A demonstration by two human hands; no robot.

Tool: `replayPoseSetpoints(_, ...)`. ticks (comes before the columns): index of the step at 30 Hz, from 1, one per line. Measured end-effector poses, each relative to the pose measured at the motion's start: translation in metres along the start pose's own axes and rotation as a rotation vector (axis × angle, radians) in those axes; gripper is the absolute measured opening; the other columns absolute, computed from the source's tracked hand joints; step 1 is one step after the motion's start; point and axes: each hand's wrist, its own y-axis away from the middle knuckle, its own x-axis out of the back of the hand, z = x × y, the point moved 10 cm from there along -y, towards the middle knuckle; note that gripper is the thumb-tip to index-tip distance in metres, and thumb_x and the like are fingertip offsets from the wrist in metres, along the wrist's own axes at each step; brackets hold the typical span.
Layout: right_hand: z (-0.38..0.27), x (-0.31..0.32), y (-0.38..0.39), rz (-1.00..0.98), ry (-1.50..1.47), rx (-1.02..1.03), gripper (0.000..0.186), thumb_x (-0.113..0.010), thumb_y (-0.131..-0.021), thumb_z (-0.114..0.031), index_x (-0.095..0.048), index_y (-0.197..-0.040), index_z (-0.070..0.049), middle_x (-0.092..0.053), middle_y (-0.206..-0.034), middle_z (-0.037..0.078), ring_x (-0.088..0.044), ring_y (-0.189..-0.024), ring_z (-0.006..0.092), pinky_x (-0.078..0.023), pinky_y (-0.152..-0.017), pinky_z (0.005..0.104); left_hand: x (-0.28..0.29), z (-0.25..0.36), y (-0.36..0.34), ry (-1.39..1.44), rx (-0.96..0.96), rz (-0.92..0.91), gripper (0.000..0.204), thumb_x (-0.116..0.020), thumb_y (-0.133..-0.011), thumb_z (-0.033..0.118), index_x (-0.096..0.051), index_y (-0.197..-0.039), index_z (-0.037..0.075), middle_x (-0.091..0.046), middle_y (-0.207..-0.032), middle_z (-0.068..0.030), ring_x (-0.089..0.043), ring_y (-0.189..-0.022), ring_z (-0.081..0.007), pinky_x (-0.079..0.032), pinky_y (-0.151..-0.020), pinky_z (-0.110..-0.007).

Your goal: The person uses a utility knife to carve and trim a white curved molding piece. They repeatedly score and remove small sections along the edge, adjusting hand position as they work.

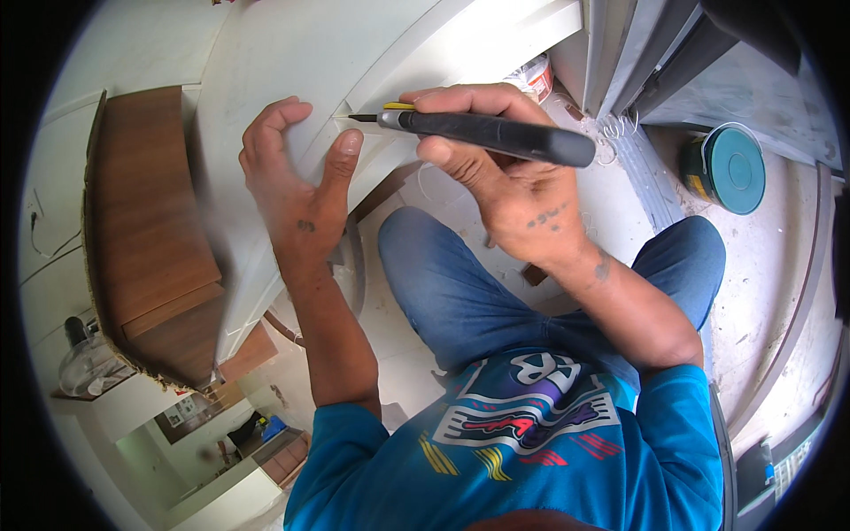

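Observation:
My right hand (500, 173) grips a utility knife (496, 134) with a long black handle and a yellow slider. Its thin blade tip points left and touches the edge of a white panel (266, 62). My left hand (292, 181) presses flat against that panel's edge, thumb raised just below the blade tip, fingers curled over the face. The panel runs from the upper middle down toward the lower left. My knees in blue jeans are below the hands.
A brown wooden board (146, 230) lies left of the white panel. A round teal-lidded tin (726, 168) stands on the pale floor at right. A small container (536, 78) sits at the top centre. Grey metal frames (637, 53) rise at upper right.

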Motion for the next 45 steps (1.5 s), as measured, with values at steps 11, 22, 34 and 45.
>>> replayPoseSetpoints(11,-0.020,-0.005,-0.006,-0.095,0.115,-0.059,0.022,-0.081,-0.099,-0.004,-0.076,-0.120,0.000,-0.078,-0.114,0.006,-0.072,-0.105,0.0119,-0.057,-0.093,0.0281,0.002,-0.003,0.001,-0.008,-0.044,0.026,0.064,-0.088,-0.090,0.049,-0.062,-0.130,0.005,-0.062,-0.139,-0.0149,-0.052,-0.131,-0.0372,-0.039,-0.115,-0.052)
replayPoseSetpoints(22,-0.023,-0.017,-0.010,-0.030,0.049,0.012,0.024,-0.078,-0.100,0.000,-0.074,-0.124,0.002,-0.079,-0.115,0.009,-0.072,-0.107,0.0133,-0.059,-0.093,0.0273,0.004,0.002,-0.002,-0.047,-0.124,0.052,0.062,-0.088,-0.090,0.047,-0.062,-0.129,0.007,-0.067,-0.133,-0.0123,-0.058,-0.127,-0.0354,-0.040,-0.112,-0.051)
replayPoseSetpoints(34,-0.022,-0.023,-0.013,-0.058,0.107,0.018,0.025,-0.079,-0.101,-0.003,-0.074,-0.124,0.002,-0.079,-0.113,0.009,-0.073,-0.104,0.0133,-0.059,-0.092,0.0272,0.003,0.003,-0.001,-0.077,-0.124,0.052,0.064,-0.085,-0.091,0.051,-0.061,-0.131,0.007,-0.066,-0.133,-0.0089,-0.056,-0.130,-0.0323,-0.035,-0.115,-0.052)
replayPoseSetpoints(45,-0.037,-0.025,-0.032,-0.167,0.334,0.068,0.033,-0.083,-0.098,-0.015,-0.076,-0.127,0.000,-0.081,-0.109,0.012,-0.077,-0.093,0.0163,-0.065,-0.085,0.0328,0.003,0.002,-0.001,-0.070,-0.113,0.047,0.064,-0.084,-0.092,0.052,-0.061,-0.132,0.007,-0.066,-0.133,-0.0091,-0.055,-0.131,-0.0322,-0.034,-0.116,-0.052)
